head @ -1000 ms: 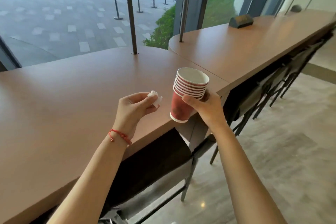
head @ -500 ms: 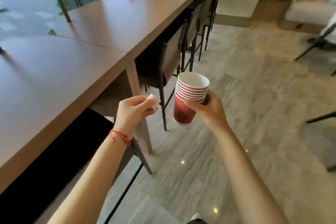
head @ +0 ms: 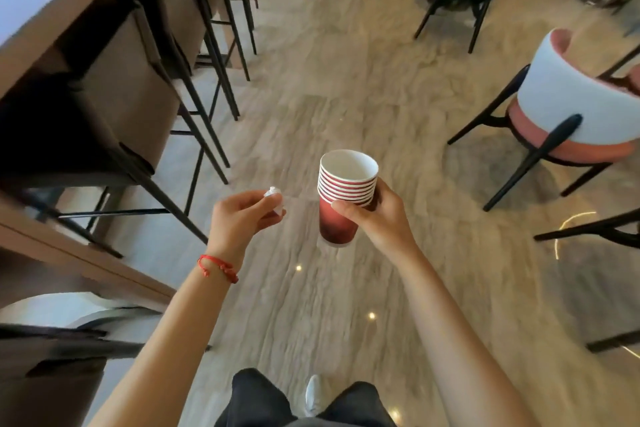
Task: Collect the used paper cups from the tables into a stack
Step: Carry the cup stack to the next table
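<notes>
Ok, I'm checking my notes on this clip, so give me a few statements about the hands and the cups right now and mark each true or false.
1. The right hand holds a stack of red paper cups. True.
2. The stack rests on the long wooden table. False: it is held in the air above the floor.
3. The left hand pinches a small crumpled white scrap. True.
4. The top cup is full of liquid. False: its white inside shows empty.
5. A red string bracelet is on the right wrist. False: it is on the left wrist.
</notes>
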Demonstrator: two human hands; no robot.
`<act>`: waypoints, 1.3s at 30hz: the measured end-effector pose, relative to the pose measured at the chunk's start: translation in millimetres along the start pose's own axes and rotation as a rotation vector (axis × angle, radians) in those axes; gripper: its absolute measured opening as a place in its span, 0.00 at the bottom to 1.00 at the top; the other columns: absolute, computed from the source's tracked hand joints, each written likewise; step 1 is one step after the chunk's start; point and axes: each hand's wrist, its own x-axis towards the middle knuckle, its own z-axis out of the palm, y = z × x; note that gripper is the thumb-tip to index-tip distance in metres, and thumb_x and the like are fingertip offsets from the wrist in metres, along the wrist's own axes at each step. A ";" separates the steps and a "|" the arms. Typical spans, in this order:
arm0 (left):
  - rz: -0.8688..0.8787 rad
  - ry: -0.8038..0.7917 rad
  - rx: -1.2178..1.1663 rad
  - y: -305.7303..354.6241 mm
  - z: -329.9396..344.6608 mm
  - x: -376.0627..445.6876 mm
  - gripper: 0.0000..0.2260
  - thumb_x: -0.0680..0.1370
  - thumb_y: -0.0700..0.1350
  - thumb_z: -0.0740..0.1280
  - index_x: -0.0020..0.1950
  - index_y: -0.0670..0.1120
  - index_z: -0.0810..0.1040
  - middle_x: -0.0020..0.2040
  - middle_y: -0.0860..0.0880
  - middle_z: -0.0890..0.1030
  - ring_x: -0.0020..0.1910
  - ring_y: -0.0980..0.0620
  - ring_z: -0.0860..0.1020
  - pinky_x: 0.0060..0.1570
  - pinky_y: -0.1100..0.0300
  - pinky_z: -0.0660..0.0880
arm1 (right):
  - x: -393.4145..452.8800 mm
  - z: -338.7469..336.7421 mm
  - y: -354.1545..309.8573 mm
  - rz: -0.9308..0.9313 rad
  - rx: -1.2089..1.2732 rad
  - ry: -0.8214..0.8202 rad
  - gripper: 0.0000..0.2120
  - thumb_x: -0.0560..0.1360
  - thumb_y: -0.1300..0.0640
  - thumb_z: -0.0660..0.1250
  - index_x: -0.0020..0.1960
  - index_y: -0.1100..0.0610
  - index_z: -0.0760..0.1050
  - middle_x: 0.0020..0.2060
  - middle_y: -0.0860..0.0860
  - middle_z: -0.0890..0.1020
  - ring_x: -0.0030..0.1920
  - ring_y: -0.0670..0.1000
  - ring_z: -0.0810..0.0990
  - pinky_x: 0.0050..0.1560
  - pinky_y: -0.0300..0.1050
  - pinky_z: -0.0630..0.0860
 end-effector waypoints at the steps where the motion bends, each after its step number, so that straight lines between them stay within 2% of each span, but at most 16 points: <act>1: -0.008 -0.021 0.000 -0.5 10.6 8.4 0.06 0.73 0.40 0.70 0.35 0.44 0.82 0.31 0.48 0.83 0.34 0.53 0.83 0.35 0.66 0.78 | 6.5 -7.9 1.6 0.010 0.003 0.020 0.24 0.58 0.50 0.77 0.53 0.51 0.76 0.50 0.50 0.84 0.52 0.49 0.82 0.56 0.49 0.78; 7: -0.041 -0.115 0.027 7.4 67.3 80.9 0.05 0.73 0.39 0.71 0.37 0.42 0.82 0.33 0.47 0.83 0.34 0.53 0.83 0.36 0.66 0.79 | 69.6 -43.2 8.8 0.044 0.023 0.103 0.19 0.64 0.57 0.78 0.52 0.51 0.76 0.50 0.51 0.83 0.52 0.50 0.82 0.57 0.53 0.77; 11: -0.044 -0.180 0.031 18.5 99.2 148.7 0.04 0.72 0.40 0.71 0.38 0.43 0.82 0.34 0.47 0.83 0.35 0.52 0.83 0.36 0.66 0.79 | 130.2 -56.6 10.1 0.041 0.011 0.164 0.22 0.61 0.52 0.77 0.53 0.50 0.76 0.50 0.51 0.84 0.52 0.49 0.82 0.54 0.47 0.78; 16: -0.055 -0.243 0.051 44.3 136.1 240.9 0.04 0.72 0.40 0.71 0.38 0.43 0.82 0.35 0.46 0.84 0.35 0.52 0.83 0.36 0.66 0.79 | 217.5 -66.7 4.5 0.036 0.003 0.242 0.20 0.60 0.50 0.76 0.51 0.48 0.76 0.48 0.47 0.84 0.51 0.47 0.82 0.53 0.45 0.78; 20: -0.041 -0.295 0.061 71.1 164.7 308.4 0.04 0.73 0.40 0.71 0.37 0.44 0.83 0.35 0.44 0.84 0.36 0.51 0.83 0.37 0.65 0.79 | 280.6 -77.7 -5.3 0.040 -0.002 0.289 0.20 0.60 0.49 0.76 0.50 0.47 0.76 0.47 0.46 0.84 0.50 0.46 0.82 0.53 0.46 0.78; 25: -0.001 -0.354 0.068 92.3 210.7 375.1 0.06 0.72 0.38 0.70 0.36 0.44 0.83 0.34 0.45 0.83 0.35 0.51 0.83 0.36 0.66 0.78 | 344.4 -102.0 -14.2 0.049 0.007 0.333 0.23 0.62 0.51 0.77 0.56 0.52 0.76 0.51 0.50 0.83 0.53 0.48 0.82 0.56 0.50 0.78; 28: -0.016 -0.371 0.062 102.0 240.2 411.0 0.05 0.72 0.38 0.71 0.36 0.43 0.83 0.36 0.43 0.83 0.36 0.50 0.83 0.37 0.65 0.78 | 385.0 -121.5 -21.6 0.060 0.007 0.347 0.21 0.65 0.54 0.78 0.55 0.49 0.75 0.51 0.49 0.83 0.53 0.47 0.81 0.57 0.52 0.78; 31: -0.031 -0.387 0.066 105.1 272.3 450.7 0.03 0.72 0.38 0.71 0.40 0.41 0.83 0.39 0.41 0.83 0.37 0.50 0.83 0.38 0.65 0.79 | 431.0 -142.6 -21.7 0.045 0.013 0.353 0.20 0.65 0.54 0.77 0.53 0.47 0.75 0.51 0.47 0.83 0.53 0.46 0.81 0.56 0.49 0.78; 36: -0.024 -0.342 0.024 119.0 322.4 513.2 0.03 0.72 0.38 0.71 0.39 0.43 0.83 0.37 0.43 0.83 0.36 0.51 0.83 0.38 0.65 0.79 | 516.8 -176.6 -25.1 0.015 0.011 0.293 0.19 0.66 0.57 0.77 0.53 0.48 0.75 0.50 0.46 0.83 0.52 0.47 0.82 0.53 0.43 0.79; 39: -0.030 -0.309 0.008 137.5 348.7 547.8 0.04 0.72 0.38 0.71 0.37 0.43 0.83 0.35 0.45 0.84 0.35 0.51 0.82 0.37 0.65 0.79 | 570.3 -194.7 -36.3 0.009 0.014 0.247 0.20 0.63 0.53 0.78 0.53 0.49 0.76 0.48 0.45 0.84 0.51 0.45 0.82 0.51 0.41 0.79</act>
